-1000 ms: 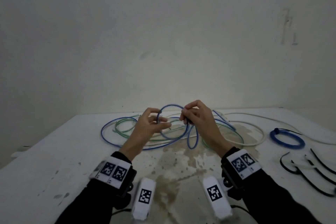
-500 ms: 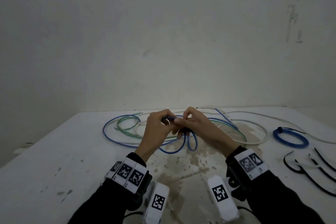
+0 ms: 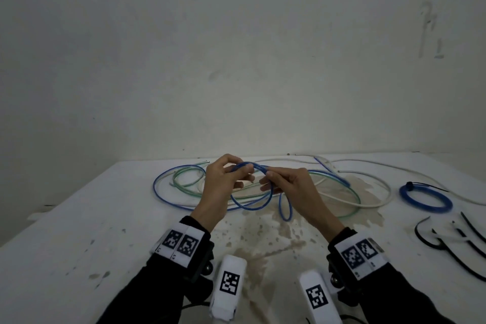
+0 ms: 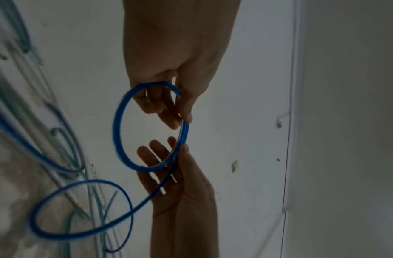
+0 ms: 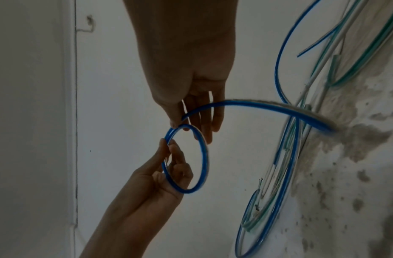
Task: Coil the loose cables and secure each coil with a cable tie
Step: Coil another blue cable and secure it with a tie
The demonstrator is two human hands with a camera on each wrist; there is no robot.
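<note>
Both hands work above the tabletop (image 3: 79,231). The left hand (image 3: 223,187) pinches one side of a small blue coil (image 4: 147,129), thumb and fingers curled round its turns; just beside it the right hand (image 3: 292,192) pinches the same coil's other side, feeding the blue cable (image 3: 252,205) that trails down from its palm to the loose loops below. The cable looks light, thin and springy, so the turns would likely spring apart unless pinched where they overlap. Beyond the hands lie green and white cables (image 3: 368,192); well off to the right of the right hand sit a finished blue coil (image 3: 426,200) and black cable ties (image 3: 452,242). The tabletop is white and stained, against a bare pale wall (image 3: 236,60).
</note>
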